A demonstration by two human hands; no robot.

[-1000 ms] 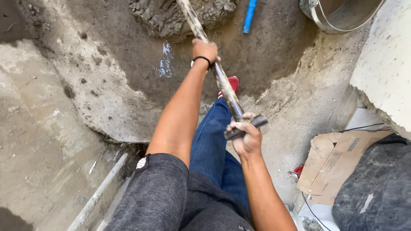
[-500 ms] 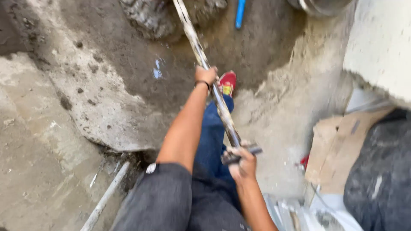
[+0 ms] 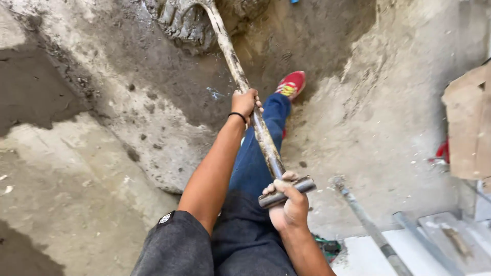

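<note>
A long mud-caked shovel handle [image 3: 238, 71] runs from the top centre down to a T-grip [image 3: 286, 191]. My left hand [image 3: 244, 103], with a black band on its wrist, is wrapped around the shaft halfway along. My right hand [image 3: 289, 204] is closed on the T-grip near my body. The shovel's blade [image 3: 179, 20] is sunk in a heap of wet grey mortar at the top. My leg in blue jeans [image 3: 255, 153] and a red shoe [image 3: 291, 84] stand beside the shaft.
Rough, damp concrete ground [image 3: 76, 168] surrounds the mix pit. A metal pipe [image 3: 365, 225] and a second bar [image 3: 427, 245] lie at lower right on a pale slab. Brown cardboard [image 3: 468, 122] stands at the right edge.
The view has tilted down and left; the blue pipe and metal bucket slid out of the top. The shovel blade and mortar heap now show, and both hands keep their grip.
</note>
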